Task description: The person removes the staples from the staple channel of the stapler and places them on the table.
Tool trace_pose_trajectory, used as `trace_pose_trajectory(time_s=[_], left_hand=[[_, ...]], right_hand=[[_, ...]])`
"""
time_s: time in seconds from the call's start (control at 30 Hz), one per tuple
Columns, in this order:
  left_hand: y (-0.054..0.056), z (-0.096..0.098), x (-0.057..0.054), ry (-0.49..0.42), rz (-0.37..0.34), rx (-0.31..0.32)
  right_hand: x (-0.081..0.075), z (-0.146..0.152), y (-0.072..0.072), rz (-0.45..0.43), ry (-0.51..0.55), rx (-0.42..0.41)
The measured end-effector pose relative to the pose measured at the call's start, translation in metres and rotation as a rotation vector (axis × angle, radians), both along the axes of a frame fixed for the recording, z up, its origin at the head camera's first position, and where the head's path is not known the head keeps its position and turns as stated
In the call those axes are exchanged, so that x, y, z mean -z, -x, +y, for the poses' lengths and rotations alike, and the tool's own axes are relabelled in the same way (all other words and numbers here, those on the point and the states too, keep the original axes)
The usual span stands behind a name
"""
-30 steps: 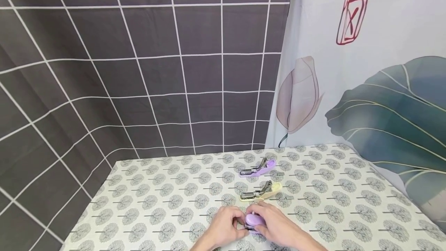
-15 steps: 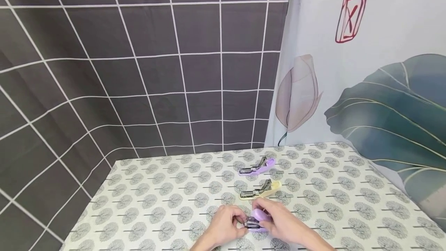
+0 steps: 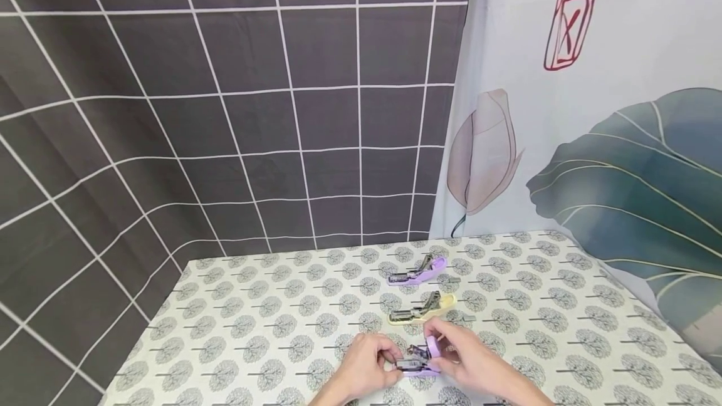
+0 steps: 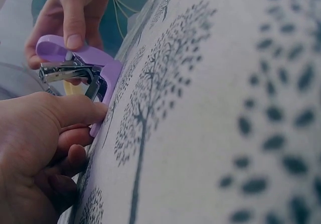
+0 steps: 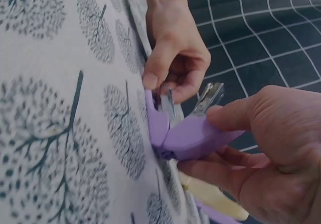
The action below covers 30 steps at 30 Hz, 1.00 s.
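Note:
A purple stapler [image 3: 433, 347] lies near the front of the table, its cover lifted back and its metal magazine showing. My left hand [image 3: 365, 363] pinches the front end of its base between thumb and fingers, as the left wrist view shows on the purple base [image 4: 112, 73]. With thumb and fingers my right hand [image 3: 465, 356] grips the raised cover [image 5: 195, 136]. Behind it lies a yellow stapler [image 3: 447, 302], also opened out. Farther back is a second purple stapler [image 3: 437, 265] in the same opened position.
A tree-print cloth [image 3: 271, 321] covers the table. At the back hangs a dark curtain with white grid lines [image 3: 321, 118]. A pale curtain with leaf and flower prints [image 3: 491, 161] hangs on the right.
My right hand has moved right, swinging the stapler's cover up and back, away from the magazine. My left hand has stayed on the base's front end.

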State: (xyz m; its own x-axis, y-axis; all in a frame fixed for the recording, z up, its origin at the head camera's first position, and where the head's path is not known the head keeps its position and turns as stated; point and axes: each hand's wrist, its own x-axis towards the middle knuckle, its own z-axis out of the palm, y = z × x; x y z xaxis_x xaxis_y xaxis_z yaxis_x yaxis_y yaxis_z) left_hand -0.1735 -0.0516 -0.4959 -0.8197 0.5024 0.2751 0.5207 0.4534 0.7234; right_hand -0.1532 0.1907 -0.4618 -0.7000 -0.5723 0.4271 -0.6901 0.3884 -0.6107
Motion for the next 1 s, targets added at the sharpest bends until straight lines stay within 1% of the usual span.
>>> trace_pose_trajectory(time_s=[0.07,0.17,0.33,0.47,0.53,0.7,0.9,1.0], left_hand=[[0.000,0.000,-0.001,-0.006,-0.006,0.008],[0.000,0.001,-0.001,-0.010,-0.007,0.015],[-0.001,0.001,-0.001,-0.015,-0.024,0.017],[-0.002,0.000,0.000,-0.025,-0.052,0.014],[-0.002,0.000,0.000,-0.031,-0.066,0.013],[-0.003,0.000,-0.001,-0.040,-0.094,0.008],[-0.003,0.000,-0.001,-0.050,-0.107,0.005],[-0.003,0.000,-0.001,-0.048,-0.111,0.002]], right_hand=[[0.003,0.003,0.000,0.015,0.018,-0.009],[0.007,0.005,-0.001,0.000,0.062,-0.021],[0.014,0.008,-0.002,-0.062,0.164,-0.049],[0.019,0.011,-0.002,-0.115,0.259,-0.100],[0.021,0.013,-0.003,-0.147,0.290,-0.111],[0.027,0.020,-0.005,-0.198,0.314,-0.086],[0.032,0.026,-0.005,-0.220,0.349,-0.099],[0.035,0.029,-0.005,-0.221,0.355,-0.078]])
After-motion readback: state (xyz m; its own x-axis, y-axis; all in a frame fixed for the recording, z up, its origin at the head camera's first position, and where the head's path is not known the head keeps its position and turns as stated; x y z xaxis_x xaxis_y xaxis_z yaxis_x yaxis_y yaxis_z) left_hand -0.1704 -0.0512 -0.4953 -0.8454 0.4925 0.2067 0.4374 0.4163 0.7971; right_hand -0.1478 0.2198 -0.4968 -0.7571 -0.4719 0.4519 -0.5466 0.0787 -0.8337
